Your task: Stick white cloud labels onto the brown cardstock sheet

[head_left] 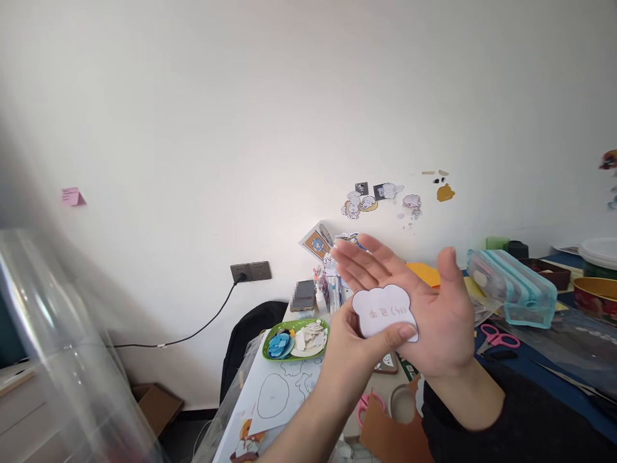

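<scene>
A small white paper cutout [384, 308] with a scalloped, cloud-like edge and faint handwritten characters is pinched in my left hand [357, 341], the thumb pressed on its lower right corner. Right behind it, my right hand [429, 315] is spread flat with the palm facing me and the thumb up. The cutout overlaps that palm; whether it touches is hard to see. Below the hands, brown card [385, 431] with a cut-out curve lies near pink-handled scissors [370, 406]. Left of my hands, a green tray [267, 347] bears blue and white paper pieces.
White paper with drawn outlines [274, 395] lies on the left table. On the blue surface to the right are more pink-handled scissors [501, 336], a clear turquoise-striped pencil case [513, 286] and a red-gold bowl [598, 299]. A cable [187, 341] runs to the wall socket [250, 271].
</scene>
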`<state>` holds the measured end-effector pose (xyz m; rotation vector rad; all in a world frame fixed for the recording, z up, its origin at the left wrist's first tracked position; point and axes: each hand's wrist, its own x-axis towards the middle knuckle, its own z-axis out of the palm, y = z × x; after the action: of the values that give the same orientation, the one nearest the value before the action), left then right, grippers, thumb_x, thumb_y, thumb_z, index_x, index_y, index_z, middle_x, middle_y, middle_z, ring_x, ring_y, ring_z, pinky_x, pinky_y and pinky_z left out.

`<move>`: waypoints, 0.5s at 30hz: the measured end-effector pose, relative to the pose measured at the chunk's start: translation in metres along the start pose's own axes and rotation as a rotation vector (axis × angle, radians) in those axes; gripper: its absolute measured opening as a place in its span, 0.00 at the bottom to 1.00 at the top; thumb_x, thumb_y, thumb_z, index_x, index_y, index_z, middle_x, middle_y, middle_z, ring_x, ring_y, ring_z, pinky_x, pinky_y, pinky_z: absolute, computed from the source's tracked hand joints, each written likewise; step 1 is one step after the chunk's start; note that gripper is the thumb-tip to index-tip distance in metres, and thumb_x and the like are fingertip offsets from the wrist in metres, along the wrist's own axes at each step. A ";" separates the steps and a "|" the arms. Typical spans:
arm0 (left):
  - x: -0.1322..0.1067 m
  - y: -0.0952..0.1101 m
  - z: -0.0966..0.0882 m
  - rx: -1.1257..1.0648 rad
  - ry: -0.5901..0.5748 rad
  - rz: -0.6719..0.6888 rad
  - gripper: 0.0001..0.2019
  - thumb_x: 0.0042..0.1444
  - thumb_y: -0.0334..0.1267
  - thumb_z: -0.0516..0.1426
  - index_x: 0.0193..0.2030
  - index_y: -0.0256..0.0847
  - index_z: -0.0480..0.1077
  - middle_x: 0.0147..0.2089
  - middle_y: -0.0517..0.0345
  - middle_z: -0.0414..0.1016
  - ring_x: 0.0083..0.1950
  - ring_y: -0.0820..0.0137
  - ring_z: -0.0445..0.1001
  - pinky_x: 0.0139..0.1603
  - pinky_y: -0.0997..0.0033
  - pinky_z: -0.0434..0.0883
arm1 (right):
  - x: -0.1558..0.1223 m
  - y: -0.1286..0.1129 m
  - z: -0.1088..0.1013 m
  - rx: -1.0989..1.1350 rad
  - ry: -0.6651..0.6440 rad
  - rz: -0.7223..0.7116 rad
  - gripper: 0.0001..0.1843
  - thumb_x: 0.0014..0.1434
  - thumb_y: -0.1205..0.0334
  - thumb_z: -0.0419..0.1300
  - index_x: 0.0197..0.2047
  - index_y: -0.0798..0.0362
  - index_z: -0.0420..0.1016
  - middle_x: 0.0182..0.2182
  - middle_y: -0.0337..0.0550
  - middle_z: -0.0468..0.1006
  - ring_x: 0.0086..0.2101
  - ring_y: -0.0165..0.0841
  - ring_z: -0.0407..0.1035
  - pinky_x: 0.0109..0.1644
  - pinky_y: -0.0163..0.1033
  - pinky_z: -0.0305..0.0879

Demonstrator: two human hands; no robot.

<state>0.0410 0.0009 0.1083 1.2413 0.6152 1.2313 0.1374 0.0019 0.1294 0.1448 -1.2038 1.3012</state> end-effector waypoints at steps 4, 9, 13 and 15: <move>-0.001 -0.003 0.000 0.027 -0.024 -0.068 0.21 0.35 0.39 0.72 0.38 0.37 0.75 0.34 0.57 0.77 0.37 0.70 0.73 0.35 0.76 0.68 | 0.001 -0.002 -0.002 -0.006 0.020 -0.033 0.41 0.62 0.35 0.30 0.56 0.50 0.71 0.59 0.46 0.70 0.63 0.39 0.56 0.69 0.46 0.47; 0.004 0.001 -0.011 0.073 -0.230 -0.082 0.19 0.40 0.39 0.70 0.40 0.38 0.75 0.36 0.57 0.77 0.39 0.70 0.74 0.37 0.75 0.69 | -0.001 -0.004 0.001 -0.017 -0.017 -0.037 0.42 0.61 0.34 0.29 0.57 0.50 0.70 0.59 0.46 0.70 0.63 0.38 0.56 0.68 0.46 0.48; 0.010 0.014 -0.025 0.183 -0.447 -0.078 0.13 0.50 0.40 0.65 0.41 0.38 0.74 0.36 0.55 0.78 0.38 0.72 0.74 0.37 0.75 0.69 | 0.001 -0.011 -0.002 -0.005 0.013 -0.072 0.42 0.61 0.33 0.28 0.57 0.47 0.70 0.60 0.42 0.69 0.63 0.37 0.55 0.68 0.45 0.51; 0.011 0.024 -0.032 0.299 -0.486 -0.088 0.12 0.53 0.41 0.63 0.42 0.37 0.73 0.36 0.53 0.77 0.37 0.71 0.74 0.38 0.73 0.69 | 0.002 -0.014 -0.005 -0.014 0.037 -0.091 0.41 0.61 0.33 0.29 0.57 0.46 0.69 0.60 0.41 0.69 0.63 0.37 0.55 0.68 0.45 0.51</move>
<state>0.0073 0.0193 0.1244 1.6751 0.4947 0.7373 0.1510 0.0013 0.1359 0.1630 -1.1615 1.2110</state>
